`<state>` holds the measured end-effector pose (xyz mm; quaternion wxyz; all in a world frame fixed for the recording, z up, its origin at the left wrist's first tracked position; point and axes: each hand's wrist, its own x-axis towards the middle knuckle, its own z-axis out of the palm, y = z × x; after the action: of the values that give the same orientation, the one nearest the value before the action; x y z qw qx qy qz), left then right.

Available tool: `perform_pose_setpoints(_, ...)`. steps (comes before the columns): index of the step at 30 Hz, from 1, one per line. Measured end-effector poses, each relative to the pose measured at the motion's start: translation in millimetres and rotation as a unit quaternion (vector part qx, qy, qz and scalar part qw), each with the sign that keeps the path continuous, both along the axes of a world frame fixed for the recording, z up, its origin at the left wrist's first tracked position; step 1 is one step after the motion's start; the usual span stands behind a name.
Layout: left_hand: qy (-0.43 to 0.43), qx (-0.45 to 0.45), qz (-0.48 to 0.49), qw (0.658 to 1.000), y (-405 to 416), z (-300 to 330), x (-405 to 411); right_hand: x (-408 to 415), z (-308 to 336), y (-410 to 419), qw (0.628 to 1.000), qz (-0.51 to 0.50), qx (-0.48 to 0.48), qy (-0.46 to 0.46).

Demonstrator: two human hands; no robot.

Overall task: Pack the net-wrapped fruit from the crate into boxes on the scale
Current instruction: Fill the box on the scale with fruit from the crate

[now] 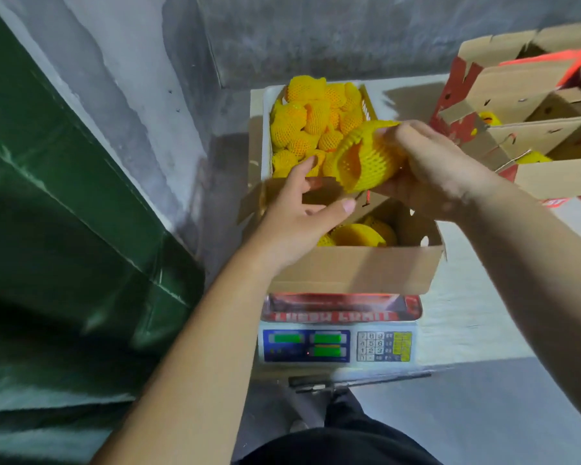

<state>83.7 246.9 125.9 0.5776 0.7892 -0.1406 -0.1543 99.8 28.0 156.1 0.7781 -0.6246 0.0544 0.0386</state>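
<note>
My right hand point(430, 169) grips a fruit in yellow foam net point(366, 159) above the far edge of the cardboard box point(349, 266). That box stands on the electronic scale point(339, 344) and holds a few netted fruit point(359, 234). My left hand point(299, 213) hovers over the box's left side with relaxed fingers, its thumb just under the held fruit, and holds nothing. Behind the box, a crate point(266, 129) is piled with several more netted fruit point(316, 119).
Open cardboard boxes with red printing point(524, 129) stand at the right on the white table point(457, 317), with netted fruit inside. A green tarpaulin point(64, 213) covers the left side. A grey concrete wall point(316, 35) rises behind the crate.
</note>
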Motion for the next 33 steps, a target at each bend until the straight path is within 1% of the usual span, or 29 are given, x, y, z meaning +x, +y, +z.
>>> perform_pose_setpoints(2,-0.005,-0.053,0.003,0.999,-2,0,-10,-20,5,28,0.999,0.029,-0.026,0.002)
perform_pose_setpoints(5,-0.017,-0.106,0.053,0.993,1,0,-21,-41,7,58,0.999,0.011,-0.053,0.000)
perform_pose_setpoints(7,0.000,-0.138,0.066,0.988,10,0,-26,-50,6,68,0.999,-0.002,-0.043,-0.011)
perform_pose_setpoints(9,0.031,-0.170,0.064,0.983,17,-1,-32,-58,5,69,0.999,0.000,-0.052,-0.003)
perform_pose_setpoints(10,0.038,-0.167,0.058,0.983,18,0,-36,-61,6,69,0.998,0.006,-0.065,0.001)
perform_pose_setpoints(12,0.035,-0.127,0.035,0.991,19,2,-41,-66,9,67,0.996,0.001,-0.092,-0.019)
perform_pose_setpoints(13,0.024,-0.094,0.023,0.995,20,2,-42,-67,11,65,0.992,-0.023,-0.115,-0.054)
perform_pose_setpoints(14,0.007,-0.054,0.013,0.998,22,2,-42,-67,11,61,0.979,-0.064,-0.169,-0.098)
perform_pose_setpoints(15,-0.014,-0.010,0.007,1.000,25,2,-41,-65,11,56,0.950,-0.112,-0.257,-0.139)
perform_pose_setpoints(16,-0.034,0.035,0.006,0.999,30,2,-40,-62,10,49,0.907,-0.148,-0.358,-0.164)
perform_pose_setpoints(17,-0.056,0.077,0.008,0.995,35,2,-39,-58,7,41,0.858,-0.163,-0.460,-0.162)
perform_pose_setpoints(18,-0.077,0.110,0.009,0.991,39,2,-39,-54,3,34,0.814,-0.150,-0.546,-0.125)
perform_pose_setpoints(20,-0.104,0.142,0.012,0.984,43,2,-39,-47,-3,28,0.744,-0.067,-0.664,-0.015)
perform_pose_setpoints(21,-0.108,0.146,0.013,0.983,44,2,-38,-45,-6,30,0.718,-0.019,-0.696,0.010)
perform_pose_setpoints(22,-0.107,0.145,0.018,0.983,43,2,-38,-45,-7,33,0.704,0.014,-0.710,0.006)
perform_pose_setpoints(23,-0.102,0.141,0.025,0.984,43,2,-36,-45,-8,38,0.704,0.031,-0.710,-0.013)
perform_pose_setpoints(25,-0.088,0.134,0.039,0.986,42,1,-34,-48,-7,50,0.716,0.043,-0.695,-0.041)
perform_pose_setpoints(29,-0.082,0.138,0.037,0.986,40,0,-28,-46,-10,69,0.737,0.090,-0.668,-0.056)
perform_pose_setpoints(33,-0.090,0.132,0.039,0.986,37,4,-18,-43,-3,75,0.743,0.118,-0.654,-0.085)
